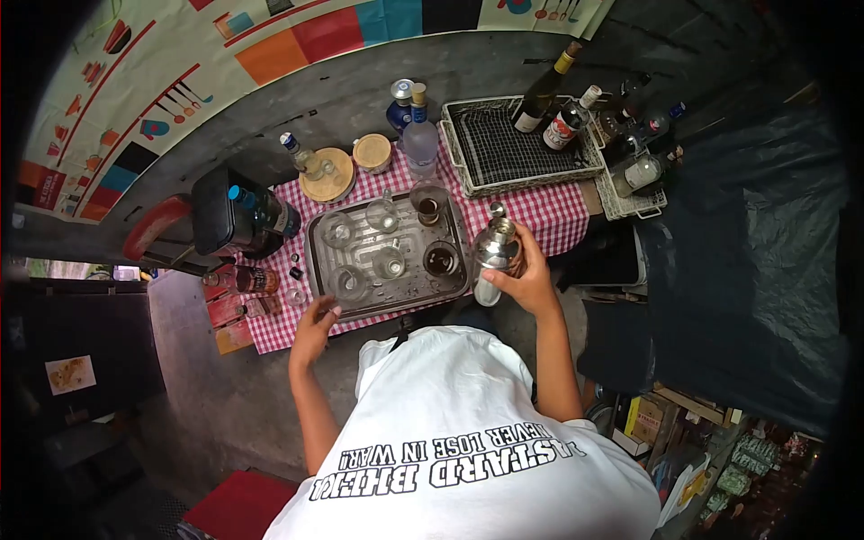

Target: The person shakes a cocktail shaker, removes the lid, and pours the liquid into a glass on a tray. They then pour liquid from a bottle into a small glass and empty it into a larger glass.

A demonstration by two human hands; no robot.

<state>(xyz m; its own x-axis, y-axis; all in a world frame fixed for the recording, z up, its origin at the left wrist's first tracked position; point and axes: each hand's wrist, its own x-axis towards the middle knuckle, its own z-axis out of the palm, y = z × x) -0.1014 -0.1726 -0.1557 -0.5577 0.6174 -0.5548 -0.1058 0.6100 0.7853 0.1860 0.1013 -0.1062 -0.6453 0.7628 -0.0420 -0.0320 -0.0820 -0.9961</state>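
My right hand (533, 283) is wrapped round a shiny metal cocktail shaker (498, 241) at the right side of the tray. The shaker's cap is off, showing its strainer top. A small metal cap (497, 209) rests on the cloth just beyond it. My left hand (314, 329) hovers by the tray's near left corner, fingers apart and holding nothing. On the metal tray (396, 310) stand several clear glasses (389, 261). Dark liquid shows in a glass (441, 259) at the right and in another glass (427, 209) behind it.
A red checked cloth (540, 229) covers the table. Bottles (419, 144) and wooden-lidded jars (372, 153) line the back. At the right is a wire basket (486, 135) holding bottles. More bottles (256, 209) and a black container (220, 211) stand left.
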